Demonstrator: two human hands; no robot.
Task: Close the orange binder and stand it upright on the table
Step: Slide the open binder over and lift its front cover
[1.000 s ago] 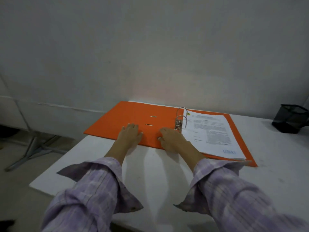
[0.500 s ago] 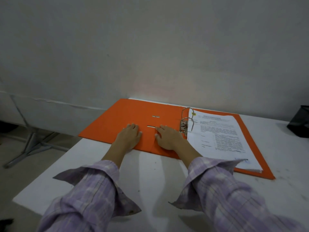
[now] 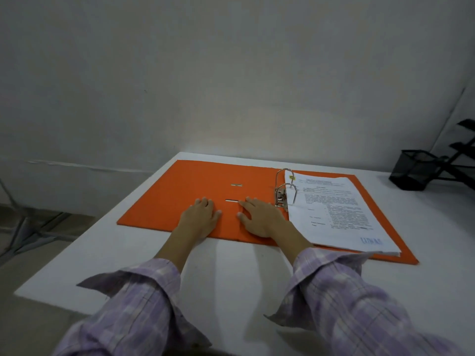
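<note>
Orange binder (image 3: 195,201) open flat | hands on cover | print seemingly illegible

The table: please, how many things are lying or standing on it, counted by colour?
Orange: 1, the open binder
White: 1, the paper stack
Black: 2, the mesh cup and the rack
Total: 4

Both arms reach forward, side by side, in rolled-back checked purple sleeves. The left hand (image 3: 200,217) lies flat, palm down, fingers (image 3: 204,202) together and pointing away. The right hand (image 3: 262,217) lies flat just beside it, fingers slightly spread, thumb out toward the left hand.
</note>
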